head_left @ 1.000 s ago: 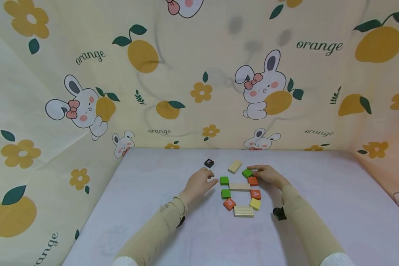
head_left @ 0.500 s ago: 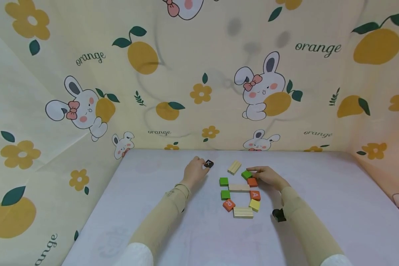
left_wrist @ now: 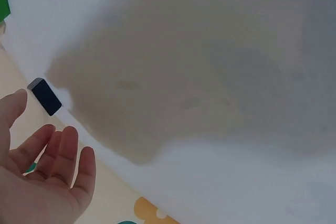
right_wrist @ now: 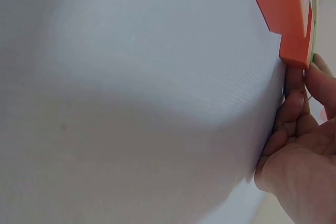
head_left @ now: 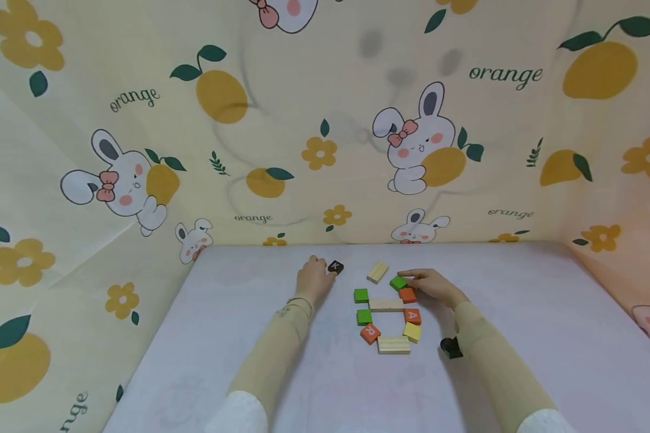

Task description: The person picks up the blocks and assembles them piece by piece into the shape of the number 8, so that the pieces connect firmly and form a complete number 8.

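Note:
My left hand (head_left: 312, 279) is beside a black block with a white K (head_left: 335, 267) at the back of the table. In the left wrist view its fingers are loosely bent, and a gap separates them from the black block (left_wrist: 45, 96). At the back right of a ring of blocks, my right hand (head_left: 436, 287) pinches a green block (head_left: 398, 282) between thumb and index finger. An orange block (head_left: 407, 295) sits right in front of that green one. In the right wrist view, orange blocks hide most of the green block.
The ring also has green blocks (head_left: 361, 296), an orange A block (head_left: 412, 316), a yellow block (head_left: 412, 332), an orange R block (head_left: 371, 334) and wooden planks (head_left: 393, 345). Another plank (head_left: 378, 272) lies slantwise behind it. A patterned cloth (head_left: 281, 132) hangs behind the table.
My left hand has moved away from the ring, back and leftward to the black K block, and now sits slightly apart from it. The right hand stays at the green block. The head view shifts slightly.

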A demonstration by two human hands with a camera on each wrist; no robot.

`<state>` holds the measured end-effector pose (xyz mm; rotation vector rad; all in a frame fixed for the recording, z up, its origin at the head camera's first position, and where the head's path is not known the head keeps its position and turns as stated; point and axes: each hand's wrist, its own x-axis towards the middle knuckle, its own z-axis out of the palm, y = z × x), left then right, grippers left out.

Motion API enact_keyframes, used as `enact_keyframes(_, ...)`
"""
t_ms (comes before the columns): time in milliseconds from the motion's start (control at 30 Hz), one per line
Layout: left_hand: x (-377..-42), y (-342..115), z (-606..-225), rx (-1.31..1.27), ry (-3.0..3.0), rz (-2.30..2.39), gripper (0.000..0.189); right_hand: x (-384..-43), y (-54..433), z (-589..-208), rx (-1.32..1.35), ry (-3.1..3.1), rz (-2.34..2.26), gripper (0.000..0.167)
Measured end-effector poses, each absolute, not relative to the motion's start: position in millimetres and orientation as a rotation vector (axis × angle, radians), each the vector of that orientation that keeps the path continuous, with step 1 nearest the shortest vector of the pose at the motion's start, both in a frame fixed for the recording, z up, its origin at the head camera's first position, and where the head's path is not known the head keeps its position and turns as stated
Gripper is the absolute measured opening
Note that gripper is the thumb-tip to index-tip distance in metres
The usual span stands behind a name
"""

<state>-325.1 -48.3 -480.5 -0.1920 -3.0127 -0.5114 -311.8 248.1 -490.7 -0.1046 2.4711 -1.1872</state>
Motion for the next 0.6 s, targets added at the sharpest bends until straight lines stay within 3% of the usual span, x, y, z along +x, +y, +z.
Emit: enact_keyframes(600,-328,-34,-479,-0.119,-3.053,-0.444,0.035,-312,251,-495,-0.018,2.434,-1.269,0.041)
